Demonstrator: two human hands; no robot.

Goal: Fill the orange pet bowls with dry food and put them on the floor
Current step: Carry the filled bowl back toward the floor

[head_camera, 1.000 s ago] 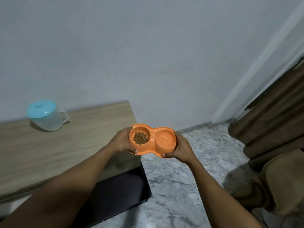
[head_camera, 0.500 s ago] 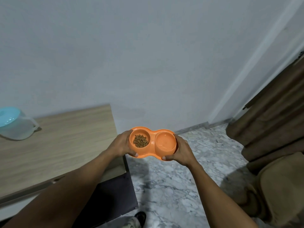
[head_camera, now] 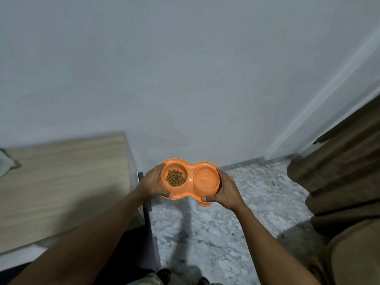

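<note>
A home room: plain painted wall [head_camera: 185, 68] at 12 o'clock, wood-topped cabinet [head_camera: 61, 182] at 9, brown curtain [head_camera: 339, 171] at 3, marble-patterned floor [head_camera: 236, 227] at 6, orange pet bowls [head_camera: 205, 179] at centre

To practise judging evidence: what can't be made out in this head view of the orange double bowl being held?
Head view:
- Underside of the orange double bowl: hidden by its own top.
- Fingers of the left hand and right hand: mostly under the bowl.
- Pale object on the wooden table: cut off by the left edge, blurred.
</note>
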